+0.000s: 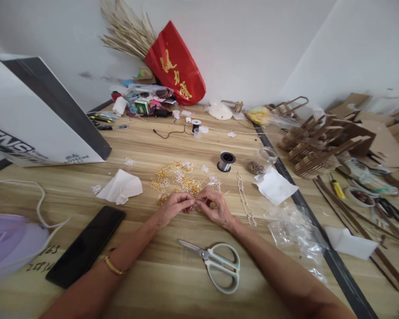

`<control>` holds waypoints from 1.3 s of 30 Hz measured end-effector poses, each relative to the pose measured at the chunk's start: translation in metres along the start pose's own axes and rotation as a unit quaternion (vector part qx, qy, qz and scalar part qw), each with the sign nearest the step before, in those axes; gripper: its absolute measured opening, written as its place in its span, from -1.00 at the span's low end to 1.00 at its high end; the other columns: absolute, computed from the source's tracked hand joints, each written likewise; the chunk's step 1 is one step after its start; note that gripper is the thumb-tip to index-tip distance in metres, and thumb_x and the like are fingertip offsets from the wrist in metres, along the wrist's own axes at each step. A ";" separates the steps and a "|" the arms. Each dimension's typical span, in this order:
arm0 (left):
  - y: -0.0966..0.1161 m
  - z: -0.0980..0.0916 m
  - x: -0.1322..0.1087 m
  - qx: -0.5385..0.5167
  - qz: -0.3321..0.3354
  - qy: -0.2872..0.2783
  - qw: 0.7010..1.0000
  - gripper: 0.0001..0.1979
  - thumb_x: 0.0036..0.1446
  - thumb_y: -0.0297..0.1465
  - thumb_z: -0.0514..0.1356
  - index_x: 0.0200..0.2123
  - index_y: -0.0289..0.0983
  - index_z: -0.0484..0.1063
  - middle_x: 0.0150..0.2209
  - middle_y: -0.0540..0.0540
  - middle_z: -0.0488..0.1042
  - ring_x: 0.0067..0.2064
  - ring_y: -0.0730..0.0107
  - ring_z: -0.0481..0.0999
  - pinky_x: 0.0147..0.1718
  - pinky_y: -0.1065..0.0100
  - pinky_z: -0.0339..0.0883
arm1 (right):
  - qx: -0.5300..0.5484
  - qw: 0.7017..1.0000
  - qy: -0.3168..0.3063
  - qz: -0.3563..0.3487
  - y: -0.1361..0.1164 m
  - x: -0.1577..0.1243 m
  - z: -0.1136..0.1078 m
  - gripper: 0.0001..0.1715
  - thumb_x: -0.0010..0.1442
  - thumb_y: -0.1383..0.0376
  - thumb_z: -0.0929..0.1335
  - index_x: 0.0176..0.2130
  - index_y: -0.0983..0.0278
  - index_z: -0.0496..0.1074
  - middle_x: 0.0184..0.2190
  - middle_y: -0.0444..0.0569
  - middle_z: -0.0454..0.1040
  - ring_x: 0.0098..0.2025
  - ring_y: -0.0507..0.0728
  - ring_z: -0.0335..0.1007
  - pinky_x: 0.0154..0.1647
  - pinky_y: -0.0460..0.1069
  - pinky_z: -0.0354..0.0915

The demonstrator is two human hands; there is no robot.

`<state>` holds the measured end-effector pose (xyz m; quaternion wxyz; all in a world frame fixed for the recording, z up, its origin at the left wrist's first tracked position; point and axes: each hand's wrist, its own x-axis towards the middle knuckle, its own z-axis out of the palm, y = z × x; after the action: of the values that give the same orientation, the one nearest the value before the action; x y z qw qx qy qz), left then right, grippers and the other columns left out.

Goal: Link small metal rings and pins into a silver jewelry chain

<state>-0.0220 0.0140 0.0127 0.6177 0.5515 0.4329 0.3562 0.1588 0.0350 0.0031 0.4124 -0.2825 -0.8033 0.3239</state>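
Note:
My left hand (177, 206) and my right hand (213, 204) meet at the fingertips over the wooden table. Both are closed in a pinch; what sits between the fingers is too small to make out, though a reddish bit shows under them. Just beyond lies a spread of gold and clear beads (177, 175). To the right of my right hand rests a beaded chain (243, 199). Scissors (216, 263) with pale green handles lie in front of me, blades pointing left. A spool of silvery wire (226, 161) stands past the beads.
On the left are a black phone (86, 246), a white tissue (121, 187), a purple object (13, 241) with a cord and a large box (43, 115). On the right stand a jar of beads (262, 160), white paper (276, 186), plastic bags (299, 230) and small woven baskets (315, 146).

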 end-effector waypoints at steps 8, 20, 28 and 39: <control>-0.002 -0.001 0.002 -0.011 -0.001 0.010 1.000 -0.72 -0.01 -0.22 0.22 -0.51 -0.35 0.40 -0.55 0.01 0.39 -0.47 0.48 0.35 -0.41 0.43 0.24 | -0.053 0.995 -0.037 -0.074 0.001 -0.004 0.000 -0.88 0.24 0.32 0.26 -0.25 0.27 0.38 -0.33 0.03 0.40 -0.32 0.08 0.34 -0.37 -0.04 0.31; -0.001 -0.002 0.002 -0.009 -0.005 0.027 1.000 -0.77 -0.08 -0.28 0.29 -0.50 -0.36 0.44 -0.57 0.02 0.42 -0.48 0.50 0.37 -0.41 0.44 0.27 | -0.073 0.992 -0.058 -0.089 0.002 -0.005 -0.001 -0.88 0.23 0.33 0.26 -0.24 0.27 0.38 -0.32 0.01 0.39 -0.36 0.05 0.34 -0.40 -0.08 0.29; -0.001 -0.001 0.003 0.018 -0.001 0.051 0.999 -0.80 -0.10 -0.32 0.28 -0.50 -0.37 0.45 -0.58 0.02 0.42 -0.50 0.52 0.37 -0.46 0.47 0.25 | -0.030 0.996 -0.044 -0.074 0.004 -0.003 -0.001 -0.87 0.22 0.29 0.27 -0.30 0.30 0.38 -0.37 -0.01 0.37 -0.40 0.03 0.29 -0.44 -0.09 0.25; -0.004 -0.001 0.002 0.112 0.059 0.081 0.989 -0.86 -0.04 -0.38 0.21 -0.47 -0.37 0.46 -0.55 -0.02 0.44 -0.50 0.52 0.37 -0.50 0.50 0.24 | 0.206 0.957 -0.066 0.196 0.002 -0.001 0.003 -0.73 0.17 0.17 0.32 -0.24 0.33 0.35 -0.64 -0.17 0.36 -0.63 -0.04 0.27 -0.62 -0.17 0.16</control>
<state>-0.0221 0.0153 0.0082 0.4930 0.6108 0.4855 0.3848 0.1573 0.0350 -0.0006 0.3366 -0.3212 -0.6735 0.5745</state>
